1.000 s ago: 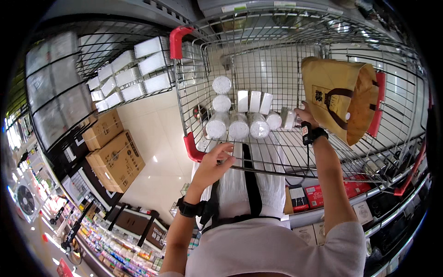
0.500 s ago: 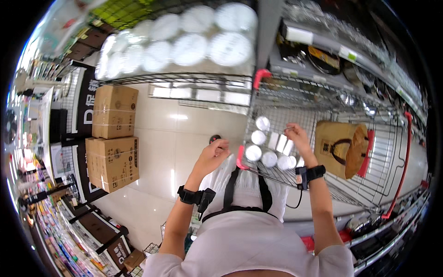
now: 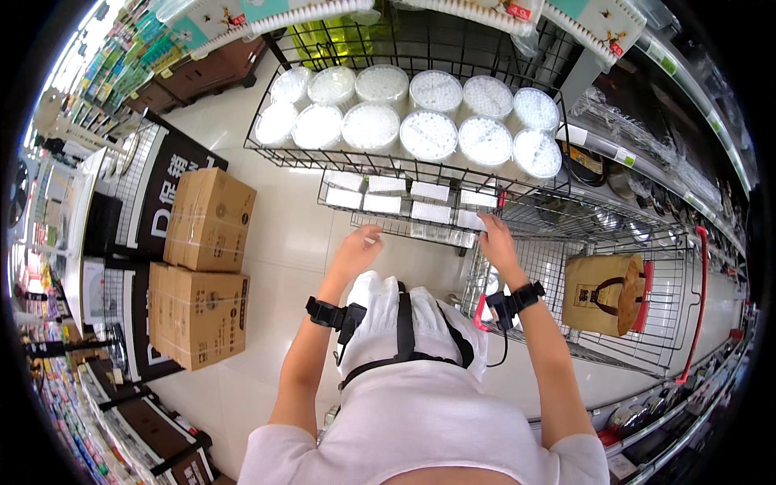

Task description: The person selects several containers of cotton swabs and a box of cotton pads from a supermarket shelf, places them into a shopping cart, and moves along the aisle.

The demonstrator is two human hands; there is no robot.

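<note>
Two rows of small white boxes (image 3: 430,212) sit in the lower black wire basket ahead of me. My right hand (image 3: 497,245) has its fingertips closed on the end of a white box (image 3: 472,220) at this basket's right end. Empty, with fingers loosely bent and apart, my left hand (image 3: 356,249) hangs to the left, just short of the baskets. In the upper wire basket (image 3: 356,158) stand two rows of round clear tubs of cotton swabs (image 3: 428,135). Another wire tier shows partly below the white boxes.
A wire shopping cart (image 3: 675,323) with red trim stands at my right, a brown paper bag (image 3: 590,291) inside. White items in its near end are mostly hidden by my right arm. Two stacked cardboard boxes (image 3: 194,319) stand left. Shelving (image 3: 655,153) with packaged pans runs along the right.
My right hand has moved from the cart to the lower wire basket and closed on a white box. My view has shifted, showing more of the baskets. My left hand remains empty.
</note>
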